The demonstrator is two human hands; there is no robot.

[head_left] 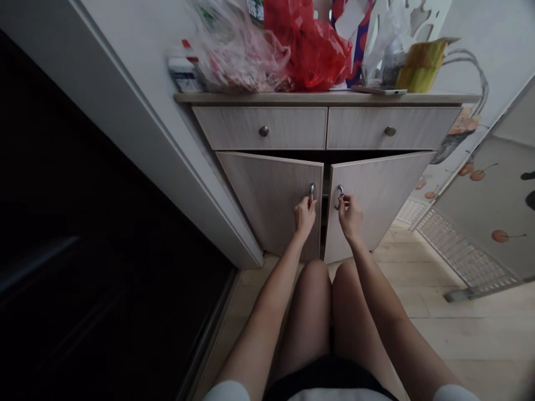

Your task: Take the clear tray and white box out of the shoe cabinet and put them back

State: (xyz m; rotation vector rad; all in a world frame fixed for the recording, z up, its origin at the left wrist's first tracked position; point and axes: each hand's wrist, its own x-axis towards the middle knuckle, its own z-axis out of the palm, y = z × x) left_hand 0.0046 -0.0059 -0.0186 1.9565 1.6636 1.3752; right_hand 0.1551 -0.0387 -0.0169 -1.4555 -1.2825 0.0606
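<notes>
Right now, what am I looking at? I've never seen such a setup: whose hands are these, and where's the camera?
There's no robot: these are a person's bare hands, and the picture comes from a camera worn on their head, looking forward and down. The left hand grips the left door's handle; the right hand grips the right door's handle. Both cabinet doors stand partly open. The cabinet top holds a red plastic bag, a translucent bag and a white container, among others.

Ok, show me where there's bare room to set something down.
Bare floor lies between the right cabinet door and the cherry-patterned panel. The cabinet top is crowded with pale bag, red bag and yellow container; only its right end looks bare. The gap to the left door is narrow.
</notes>
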